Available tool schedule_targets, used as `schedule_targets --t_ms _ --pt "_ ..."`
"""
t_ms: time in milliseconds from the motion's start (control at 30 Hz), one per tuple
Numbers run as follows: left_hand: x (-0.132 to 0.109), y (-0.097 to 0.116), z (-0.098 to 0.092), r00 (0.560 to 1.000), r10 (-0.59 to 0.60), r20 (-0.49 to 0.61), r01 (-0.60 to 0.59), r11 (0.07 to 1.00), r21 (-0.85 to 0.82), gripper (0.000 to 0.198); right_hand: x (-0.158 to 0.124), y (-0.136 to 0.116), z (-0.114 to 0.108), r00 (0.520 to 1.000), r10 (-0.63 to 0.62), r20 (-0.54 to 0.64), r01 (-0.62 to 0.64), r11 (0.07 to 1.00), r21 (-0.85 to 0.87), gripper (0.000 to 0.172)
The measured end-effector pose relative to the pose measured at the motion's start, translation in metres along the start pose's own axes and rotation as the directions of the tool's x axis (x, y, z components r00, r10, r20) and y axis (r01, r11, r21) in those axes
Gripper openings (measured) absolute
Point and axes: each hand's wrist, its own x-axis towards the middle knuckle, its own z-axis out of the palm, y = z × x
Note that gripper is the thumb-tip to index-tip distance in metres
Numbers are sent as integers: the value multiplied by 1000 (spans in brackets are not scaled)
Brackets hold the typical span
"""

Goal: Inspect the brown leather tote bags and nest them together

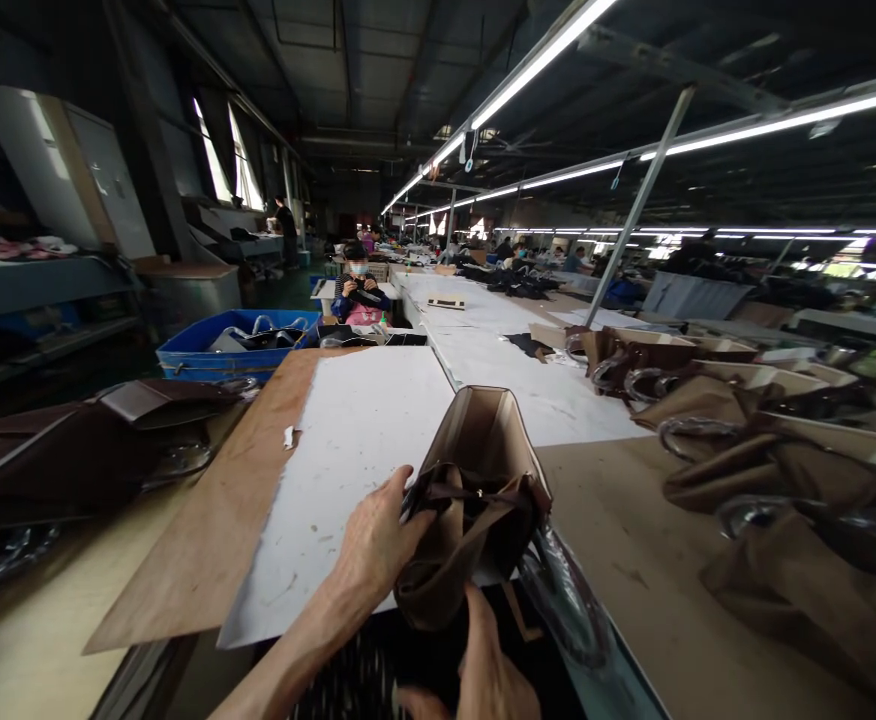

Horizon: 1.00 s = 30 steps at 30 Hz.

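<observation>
A brown handbag [487, 425] with a beige inside lies at the table's near edge, its brown cloth lining [438, 570] bulging out toward me. My left hand [374, 540] grips the bag's left side, thumb against the cloth and the other fingers partly hidden behind it. Below the lining is my right hand [494, 665], thumb pointing up beside the cloth and another finger stretched apart to the left. Whether that thumb presses on the lining I cannot tell. A plastic-wrapped handle [569, 595] hangs from the bag's right side.
White paper [333, 450] covers part of the brown board [183, 560]. Several brown bags [798, 470] crowd the right, and another dark brown bag [85, 450] lies left. Beyond stand a blue bin [220, 350] and a seated masked person [363, 290]. A slanted metal post [637, 210] rises at right.
</observation>
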Motion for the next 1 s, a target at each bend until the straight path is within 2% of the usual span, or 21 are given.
schedule_targets --t_ms 67,133,200,300,400,500,567,733,833,1000 --pt "1 2 3 1000 7 -7 -6 994 109 33 17 -11 5 999 4 32 -3 999 -32 91" --pt "2 2 6 1000 10 -2 -9 982 189 27 33 -19 3 994 34 106 -22 994 -111 64" --pt "2 1 8 1000 7 4 -8 968 250 30 47 -24 -3 981 61 182 -28 984 -178 39" --pt "3 1 9 1000 -16 26 8 953 304 34 58 -30 -15 982 43 182 -9 983 -183 21" --pt "5 2 8 998 -48 44 31 945 325 32 55 -35 -22 992 11 124 5 992 -130 24" --pt "8 3 8 996 -78 38 62 949 308 37 44 -43 -21 995 3 95 5 996 -86 48" --pt "9 3 8 995 -86 41 74 967 243 39 39 -48 -19 995 25 99 -18 997 -71 56" --pt "6 4 10 990 -64 128 74 994 -80 39 47 -53 -21 977 128 168 -118 990 -72 33" --pt "4 3 12 985 -64 160 90 982 -163 43 55 -48 -22 982 109 154 -99 992 -74 17" --pt "4 0 12 984 -22 179 48 988 -144 41 57 -32 -24 993 -18 114 31 993 -114 28"
